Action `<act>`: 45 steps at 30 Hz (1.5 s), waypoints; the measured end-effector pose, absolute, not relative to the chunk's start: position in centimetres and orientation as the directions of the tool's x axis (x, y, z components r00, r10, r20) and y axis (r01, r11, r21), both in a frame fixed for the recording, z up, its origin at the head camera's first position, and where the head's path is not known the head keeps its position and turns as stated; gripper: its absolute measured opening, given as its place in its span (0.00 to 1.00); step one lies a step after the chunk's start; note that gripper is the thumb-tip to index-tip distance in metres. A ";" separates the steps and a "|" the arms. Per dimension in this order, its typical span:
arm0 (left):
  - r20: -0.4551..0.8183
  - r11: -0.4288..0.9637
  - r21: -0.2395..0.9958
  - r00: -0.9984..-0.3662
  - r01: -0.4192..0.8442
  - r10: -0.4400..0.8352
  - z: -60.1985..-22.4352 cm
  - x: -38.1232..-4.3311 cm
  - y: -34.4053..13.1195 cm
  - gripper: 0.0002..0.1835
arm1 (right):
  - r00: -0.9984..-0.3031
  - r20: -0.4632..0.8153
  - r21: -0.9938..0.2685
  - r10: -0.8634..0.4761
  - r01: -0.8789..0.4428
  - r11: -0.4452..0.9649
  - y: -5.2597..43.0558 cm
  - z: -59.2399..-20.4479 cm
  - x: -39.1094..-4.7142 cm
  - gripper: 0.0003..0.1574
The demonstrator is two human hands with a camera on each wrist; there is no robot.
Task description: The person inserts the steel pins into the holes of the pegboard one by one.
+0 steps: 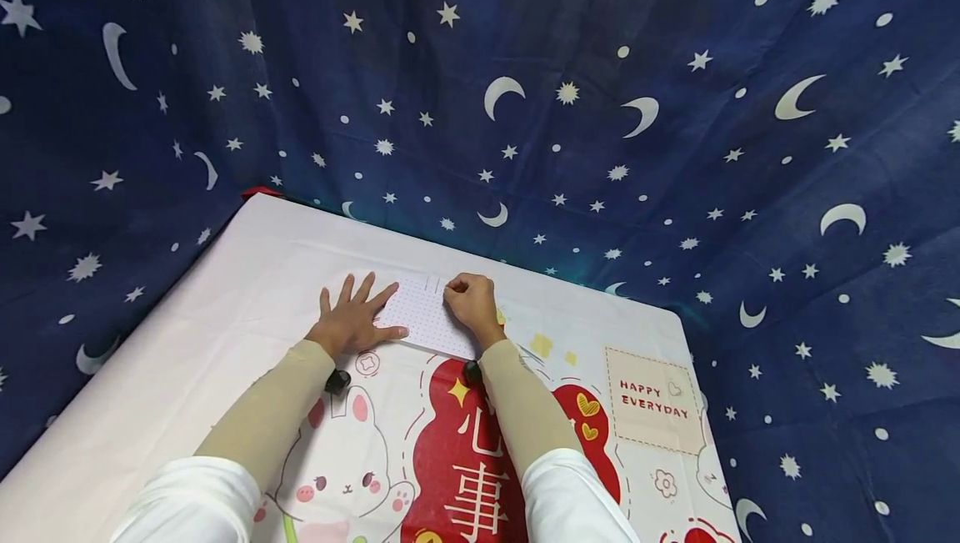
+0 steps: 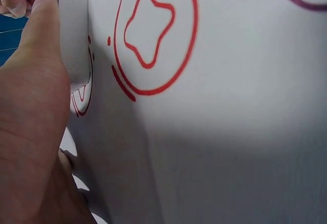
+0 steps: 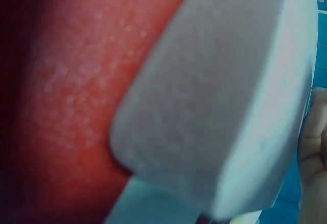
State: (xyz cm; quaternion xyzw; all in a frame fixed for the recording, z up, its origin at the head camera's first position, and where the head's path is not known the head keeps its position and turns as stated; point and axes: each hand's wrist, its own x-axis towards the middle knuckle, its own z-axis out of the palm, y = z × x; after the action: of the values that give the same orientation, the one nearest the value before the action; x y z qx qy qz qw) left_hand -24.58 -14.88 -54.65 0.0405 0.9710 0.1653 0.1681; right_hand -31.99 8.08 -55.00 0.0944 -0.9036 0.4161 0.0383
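A thick white board (image 1: 420, 318) with a dotted grid lies on the tablecloth, its side (image 2: 75, 29) large in the left wrist view. My left hand (image 1: 352, 318) is spread at its left end, thumb and forefinger touching the board. Several thin sticks (image 1: 427, 283) stand near the far edge; their material is too fine to tell. Over the board's far right part, my right hand (image 1: 472, 305) has its fingers curled in a pinch round what looks like another thin stick, mostly hidden. The right wrist view has the board's near corner (image 3: 194, 81) close up, with curled right fingers (image 3: 312, 142) beyond.
The printed tablecloth (image 1: 300, 234) carries a rabbit, red patches and lettering. A dark blue curtain (image 1: 525, 151) with moons and stars hangs behind the table and along its sides. Small black devices (image 1: 337, 381) sit at the wrists.
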 end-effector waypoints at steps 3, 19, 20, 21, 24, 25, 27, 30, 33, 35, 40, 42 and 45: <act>-0.318 0.942 0.334 -0.939 0.021 0.134 -54.5 -24.6 -14.9 0.54 | -0.975 0.170 -0.736 -0.143 -0.222 0.639 8.0 -54.9 -32.2 0.05; -0.314 0.936 0.352 -0.940 0.018 0.136 -54.3 -24.6 -14.8 0.53 | -0.990 0.107 -0.771 -0.095 -0.143 0.621 8.0 -55.2 -32.0 0.04; -0.315 0.935 0.355 -0.939 0.018 0.138 -54.3 -24.5 -14.8 0.53 | -0.991 0.100 -0.776 -0.092 -0.135 0.617 8.1 -55.2 -31.9 0.05; -0.315 0.934 0.357 -0.939 0.020 0.141 -54.3 -24.5 -14.7 0.53 | -0.992 0.091 -0.783 -0.088 -0.126 0.609 8.2 -55.2 -31.8 0.05; -0.322 0.931 0.363 -0.935 0.025 0.150 -54.4 -24.4 -14.5 0.53 | -0.996 0.053 -0.802 -0.074 -0.087 0.591 8.7 -55.0 -31.5 0.06; -0.322 0.931 0.363 -0.934 0.027 0.152 -54.4 -24.3 -14.5 0.53 | -0.997 0.038 -0.809 -0.068 -0.070 0.583 8.9 -54.9 -31.4 0.07; -0.316 0.931 0.364 -0.936 0.030 0.154 -54.4 -24.3 -14.6 0.54 | -0.998 0.021 -0.824 -0.060 -0.051 0.564 9.5 -54.5 -31.4 0.07; -0.297 0.930 0.367 -0.943 0.030 0.148 -54.1 -24.3 -15.1 0.54 | -0.998 0.030 -0.850 -0.052 -0.053 0.525 10.9 -53.8 -31.7 0.07; -0.286 0.923 0.383 -0.946 0.034 0.153 -53.9 -24.2 -15.0 0.54 | -0.998 0.052 -0.864 -0.039 -0.064 0.499 13.4 -53.1 -31.4 0.08; -0.283 0.918 0.394 -0.946 0.037 0.159 -53.8 -24.0 -15.0 0.54 | -0.998 0.055 -0.864 -0.029 -0.062 0.500 15.4 -52.9 -31.0 0.08; -0.286 0.908 0.416 -0.940 0.053 0.186 -53.9 -23.8 -14.9 0.55 | -0.999 0.028 -0.844 0.040 -0.002 0.536 20.5 -53.3 -28.9 0.09; -0.288 0.905 0.422 -0.938 0.057 0.194 -54.1 -23.8 -14.9 0.55 | -0.998 0.019 -0.827 0.063 0.020 0.562 22.3 -53.5 -28.0 0.08; -0.292 0.901 0.430 -0.936 0.058 0.199 -54.1 -23.9 -14.8 0.56 | -0.997 -0.022 -0.795 0.078 0.065 0.603 24.5 -53.9 -26.7 0.07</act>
State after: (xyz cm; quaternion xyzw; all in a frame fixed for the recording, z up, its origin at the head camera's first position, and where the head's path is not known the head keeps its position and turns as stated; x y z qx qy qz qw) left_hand -23.88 -14.77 -54.11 0.0669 0.9606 0.2123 0.1666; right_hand -26.72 24.51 -53.94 -0.0399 -0.8952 0.4438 0.0075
